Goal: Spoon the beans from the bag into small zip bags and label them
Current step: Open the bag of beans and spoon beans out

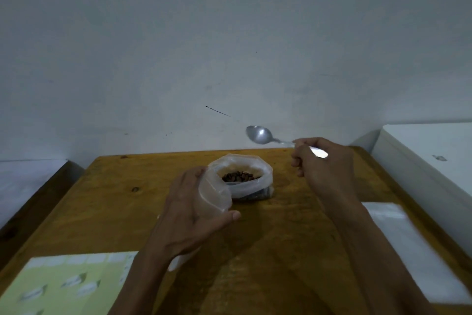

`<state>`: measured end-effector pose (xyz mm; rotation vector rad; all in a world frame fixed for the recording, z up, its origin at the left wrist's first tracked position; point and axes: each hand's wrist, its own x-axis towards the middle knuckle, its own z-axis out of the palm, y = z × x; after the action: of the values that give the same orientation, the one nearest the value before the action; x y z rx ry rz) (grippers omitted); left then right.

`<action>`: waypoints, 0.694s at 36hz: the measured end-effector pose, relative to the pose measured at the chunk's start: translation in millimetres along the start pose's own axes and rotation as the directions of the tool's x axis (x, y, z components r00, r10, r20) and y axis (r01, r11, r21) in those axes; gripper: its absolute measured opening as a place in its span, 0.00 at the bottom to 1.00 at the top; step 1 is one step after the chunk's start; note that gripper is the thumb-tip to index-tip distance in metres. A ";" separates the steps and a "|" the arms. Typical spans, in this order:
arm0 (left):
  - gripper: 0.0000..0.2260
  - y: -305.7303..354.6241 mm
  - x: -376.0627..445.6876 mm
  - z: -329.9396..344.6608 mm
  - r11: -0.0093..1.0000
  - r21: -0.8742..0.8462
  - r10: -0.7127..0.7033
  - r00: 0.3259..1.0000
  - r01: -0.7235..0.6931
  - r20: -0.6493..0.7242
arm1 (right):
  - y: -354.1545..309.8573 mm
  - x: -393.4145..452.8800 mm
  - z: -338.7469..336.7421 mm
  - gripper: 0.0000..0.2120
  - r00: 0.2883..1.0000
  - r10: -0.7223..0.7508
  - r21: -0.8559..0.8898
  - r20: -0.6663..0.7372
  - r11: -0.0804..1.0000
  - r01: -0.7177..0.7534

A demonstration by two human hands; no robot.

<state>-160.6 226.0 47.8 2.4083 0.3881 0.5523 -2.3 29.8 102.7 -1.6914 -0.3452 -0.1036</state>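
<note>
A clear plastic bag (pixel 251 188) stands open at the far middle of the wooden table (pixel 102 199), with dark brown beans (pixel 238 176) showing inside. My left hand (pixel 190 215) grips a small clear zip bag (pixel 214 193) just left of the bean bag, its mouth held open. My right hand (pixel 323 164) holds a metal spoon (pixel 259 134) by the handle, raised above and to the right of the bean bag. The spoon's bowl looks empty and points left.
A green sheet of label stickers (pixel 63 286) lies at the near left of the table. A stack of clear zip bags (pixel 413 250) lies at the near right. A white box or appliance (pixel 429 161) stands right of the table. A pale wall rises behind.
</note>
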 end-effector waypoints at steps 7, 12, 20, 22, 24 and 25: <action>0.44 5.6 9.3 2.5 0.995 0.081 0.038 0.978 -0.056 0.205 | 18.3 -3.9 17.1 0.04 0.986 -0.139 -0.371 0.088 0.914 0.162; 0.48 2.5 6.1 6.0 0.992 0.108 0.030 0.968 -0.059 0.251 | 30.4 -15.5 22.6 0.09 0.968 -0.172 -0.425 0.182 0.874 0.235; 0.46 -8.8 -12.8 16.3 0.986 0.103 0.098 0.953 -0.132 0.288 | 55.1 -43.3 26.8 0.11 0.990 0.125 -0.252 0.057 0.962 -0.107; 0.44 -10.7 -15.8 16.9 0.988 0.078 0.110 0.958 -0.135 0.267 | 60.2 -46.3 30.2 0.10 0.969 0.244 -0.136 0.026 0.962 -0.238; 0.43 -12.7 -16.8 17.6 0.989 0.073 0.111 0.963 -0.132 0.247 | 60.5 -45.2 32.8 0.09 0.952 0.304 -0.060 0.011 0.951 -0.303; 0.42 -13.1 -16.9 18.0 0.989 0.071 0.111 0.965 -0.131 0.237 | 59.1 -43.9 33.3 0.09 0.944 0.329 -0.016 -0.005 0.944 -0.329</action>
<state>-168.6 219.9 21.8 2.5569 0.1676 0.3050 -31.5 48.5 29.7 -1.7429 -0.0562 0.1397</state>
